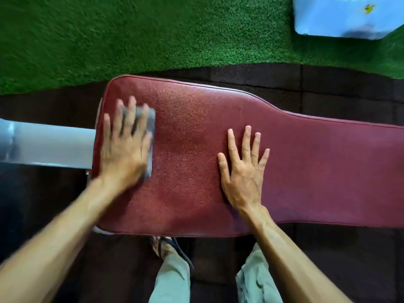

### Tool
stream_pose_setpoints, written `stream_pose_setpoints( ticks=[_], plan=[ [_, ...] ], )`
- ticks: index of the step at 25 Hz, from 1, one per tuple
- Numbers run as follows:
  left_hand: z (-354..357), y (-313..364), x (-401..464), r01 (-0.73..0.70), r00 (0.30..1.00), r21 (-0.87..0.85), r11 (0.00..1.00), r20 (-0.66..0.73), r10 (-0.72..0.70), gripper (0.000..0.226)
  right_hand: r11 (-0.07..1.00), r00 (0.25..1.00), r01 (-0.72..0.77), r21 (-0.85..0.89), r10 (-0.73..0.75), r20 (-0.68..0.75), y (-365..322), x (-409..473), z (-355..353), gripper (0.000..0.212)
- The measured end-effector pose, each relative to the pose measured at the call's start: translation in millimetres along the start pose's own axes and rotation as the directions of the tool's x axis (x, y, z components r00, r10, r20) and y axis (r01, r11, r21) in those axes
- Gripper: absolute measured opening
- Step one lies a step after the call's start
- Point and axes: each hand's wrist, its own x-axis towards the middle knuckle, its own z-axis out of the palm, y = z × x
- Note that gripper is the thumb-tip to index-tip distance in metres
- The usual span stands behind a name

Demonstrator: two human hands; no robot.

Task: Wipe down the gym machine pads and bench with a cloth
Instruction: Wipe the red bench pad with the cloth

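Note:
A dark red padded bench (196,132) runs across the view, wide at the left and narrowing to the right. My left hand (124,145) lies flat near the bench's left end, pressing a folded grey cloth (149,125) against the pad; the hand is blurred by motion and covers most of the cloth. My right hand (244,169) rests flat on the middle of the bench with fingers spread and nothing in it.
A grey metal frame tube (48,145) sticks out from the bench's left end. Green artificial turf (153,36) lies beyond the bench, with a white box (345,16) at the top right. Dark rubber floor tiles (328,88) surround the bench. My sandalled foot (168,248) stands at the near edge.

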Motion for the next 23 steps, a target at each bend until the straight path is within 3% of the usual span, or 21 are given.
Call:
stream_pose_setpoints(
  ticks=[2, 4, 7, 9, 13, 15, 17, 19, 21, 23],
  plan=[
    [-6.1, 2.8, 66.0, 0.153, 0.987, -0.128, 0.98, -0.036, -0.159, 0.06, 1.0, 1.0, -0.016, 0.011, 0.016, -0.001, -5.1, 2.5, 2.6, 0.057],
    [-4.1, 45.3, 80.1, 0.152, 0.986, -0.193, 0.969, -0.032, -0.161, 0.059, 0.999, 1.0, -0.019, 0.038, 0.019, -0.009, -1.5, 1.9, 2.8, 0.057],
    [5.0, 86.1, -17.2, -0.191, 0.98, -0.126, 0.973, 0.027, 0.196, 0.057, 0.998, 1.0, -0.012, 0.054, 0.014, -0.026, 5.7, -2.6, 0.3, 0.057],
    [2.9, 53.5, -80.1, -0.259, 0.962, -0.07, 0.963, 0.069, 0.264, 0.057, 0.997, 0.999, -0.036, 0.064, 0.038, -0.03, 4.9, -3.0, 0.6, 0.057],
    [-3.5, -37.7, -36.9, -0.039, 0.999, 0.009, 0.999, 0.024, 0.039, 0.06, 0.996, 0.998, -0.057, 0.067, 0.059, -0.029, 0.8, -5.7, 1.8, 0.057],
    [-2.5, -26.6, 21.0, 0.133, 0.99, -0.08, 0.988, -0.035, -0.136, 0.061, 0.996, 0.998, -0.056, 0.066, 0.058, -0.028, 0.0, -6.1, 1.2, 0.057],
    [-0.2, 28.0, 45.2, 0.178, 0.982, -0.177, 0.968, -0.029, -0.186, 0.06, 0.996, 0.998, -0.051, 0.072, 0.053, -0.02, -0.1, -6.4, 0.7, 0.057],
    [5.4, 85.4, 6.2, -0.02, 1.0, -0.202, 0.979, 0.002, 0.021, 0.061, 0.996, 0.998, -0.057, 0.07, 0.058, -0.013, 3.5, -8.5, -0.7, 0.057],
    [7.3, 104.4, -70.9, -0.206, 0.973, -0.194, 0.959, 0.065, 0.222, 0.062, 0.996, 0.998, -0.064, 0.06, 0.065, -0.009, 10.7, -11.7, -2.9, 0.058],
    [2.5, 74.7, -111.5, -0.221, 0.969, -0.14, 0.965, 0.081, 0.233, 0.062, 0.997, 0.998, -0.064, 0.045, 0.064, 0.004, 20.8, -15.0, -5.0, 0.058]
  ],
)
